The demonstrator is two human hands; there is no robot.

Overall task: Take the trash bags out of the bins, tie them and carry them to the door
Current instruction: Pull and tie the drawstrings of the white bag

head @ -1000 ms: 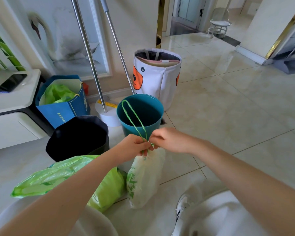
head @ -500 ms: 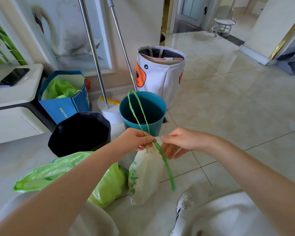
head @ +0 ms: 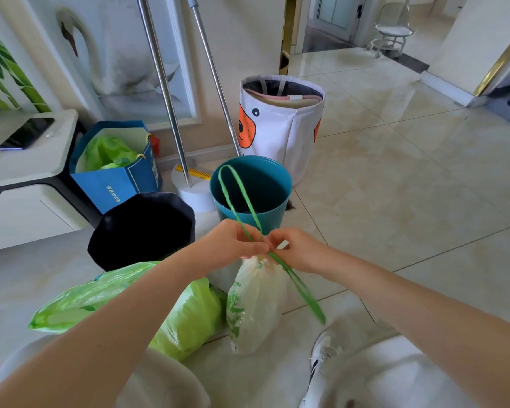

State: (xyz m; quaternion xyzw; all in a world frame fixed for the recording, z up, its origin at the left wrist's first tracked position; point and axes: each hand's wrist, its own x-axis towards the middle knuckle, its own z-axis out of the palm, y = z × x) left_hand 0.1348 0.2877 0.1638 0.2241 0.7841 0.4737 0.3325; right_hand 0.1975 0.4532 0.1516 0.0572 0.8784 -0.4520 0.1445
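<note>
A white trash bag (head: 255, 304) with green print stands on the floor in front of me, its neck gathered. Two loops of its green drawstring (head: 242, 201) come out at the neck: one arcs up over the teal bin (head: 252, 187), the other trails down to the right. My left hand (head: 233, 241) and my right hand (head: 299, 248) meet at the neck, each pinching the drawstring. A light green trash bag (head: 186, 313) lies on the floor under my left forearm. The black bin (head: 143, 228) stands to the left of the teal one.
A blue paper bag (head: 115, 175) holding green plastic leans by a white cabinet (head: 27, 172) with a phone on top. Two mop poles (head: 165, 92) and a white fabric basket (head: 280, 125) stand by the wall. My white shoe (head: 321, 357) is at lower right. Tiled floor stretches right.
My hands have come back together at the bag's neck. The drawstring is now split into an upper loop and a lower loop that hangs farther right.
</note>
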